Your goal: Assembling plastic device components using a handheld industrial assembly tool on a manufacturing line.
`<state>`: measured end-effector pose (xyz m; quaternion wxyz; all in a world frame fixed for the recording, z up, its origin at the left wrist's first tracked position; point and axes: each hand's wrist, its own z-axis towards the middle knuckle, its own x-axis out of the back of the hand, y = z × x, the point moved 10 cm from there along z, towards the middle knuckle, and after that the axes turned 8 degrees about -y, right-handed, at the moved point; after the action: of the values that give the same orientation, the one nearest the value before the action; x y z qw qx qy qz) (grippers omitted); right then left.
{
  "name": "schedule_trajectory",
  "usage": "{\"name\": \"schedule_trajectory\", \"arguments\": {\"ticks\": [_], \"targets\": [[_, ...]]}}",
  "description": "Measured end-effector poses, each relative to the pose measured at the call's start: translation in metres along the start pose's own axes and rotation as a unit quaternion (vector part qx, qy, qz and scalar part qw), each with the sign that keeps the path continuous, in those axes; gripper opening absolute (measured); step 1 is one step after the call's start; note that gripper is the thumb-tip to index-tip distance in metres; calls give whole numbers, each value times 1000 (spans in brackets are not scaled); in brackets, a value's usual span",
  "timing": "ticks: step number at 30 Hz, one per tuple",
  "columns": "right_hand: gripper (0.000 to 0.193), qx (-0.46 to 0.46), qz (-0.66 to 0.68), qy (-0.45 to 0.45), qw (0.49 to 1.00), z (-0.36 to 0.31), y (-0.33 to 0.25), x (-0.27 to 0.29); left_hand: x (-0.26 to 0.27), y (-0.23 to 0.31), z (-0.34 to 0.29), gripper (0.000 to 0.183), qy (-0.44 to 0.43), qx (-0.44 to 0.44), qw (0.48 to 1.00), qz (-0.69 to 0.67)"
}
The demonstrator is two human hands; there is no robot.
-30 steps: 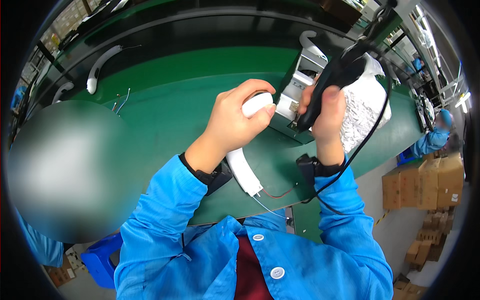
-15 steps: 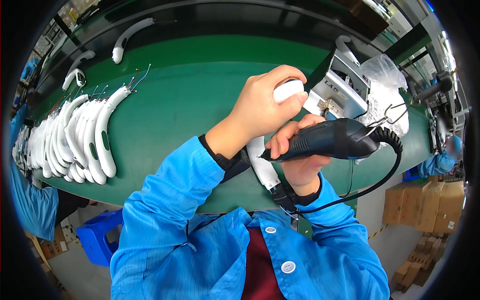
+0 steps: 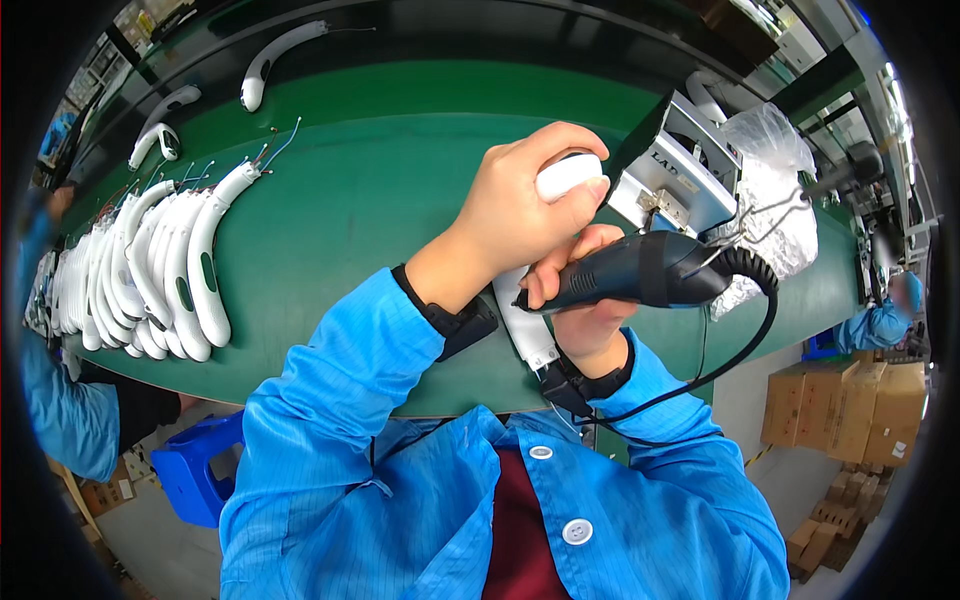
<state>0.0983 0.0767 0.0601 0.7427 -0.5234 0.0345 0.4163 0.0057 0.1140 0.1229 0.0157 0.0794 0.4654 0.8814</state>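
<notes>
My left hand (image 3: 510, 205) is closed round the upper end of a white curved handle housing (image 3: 530, 335), whose rounded tip shows between thumb and fingers. The housing's lower part slants toward me past my wrist, with thin wires at its end; its middle is hidden behind my hands. In my right hand (image 3: 590, 300) lies a black corded electric screwdriver (image 3: 640, 272), held sideways. Its tip points left and sits at the housing's side; whether it touches a screw I cannot make out.
Many similar white housings (image 3: 205, 270) with wires stand in a row on the green table (image 3: 340, 250) at left. Two others lie at the back. A grey metal box (image 3: 680, 170), a plastic bag (image 3: 775, 225) and a wire hook are at right. A person's blue sleeve (image 3: 75, 425) is at far left.
The screwdriver and my right hand have shifted slightly left and up, and my left hand a little left with the housing. Both grips stay the same. The whole view has tilted slightly.
</notes>
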Motion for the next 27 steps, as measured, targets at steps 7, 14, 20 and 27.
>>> {"name": "schedule_trajectory", "arguments": {"ticks": [7, 14, 20, 27], "targets": [[76, -18, -42, -2, 999, 1, -10, -2, 3, 13, 4, 26, -49, -19, 987, 151], [80, 192, -112, 9, 975, 15, -101, 31, 113, 34, 43, 22, 143, -65, 915, 372], [85, 107, -157, 49, 981, 16, -68, 49, 127, -76, 93, 34, 114, 31, 901, 416], [86, 36, -197, 51, 978, 15, -56, 49, 181, -121, 94, 35, 2, 14, 923, 384]]}}
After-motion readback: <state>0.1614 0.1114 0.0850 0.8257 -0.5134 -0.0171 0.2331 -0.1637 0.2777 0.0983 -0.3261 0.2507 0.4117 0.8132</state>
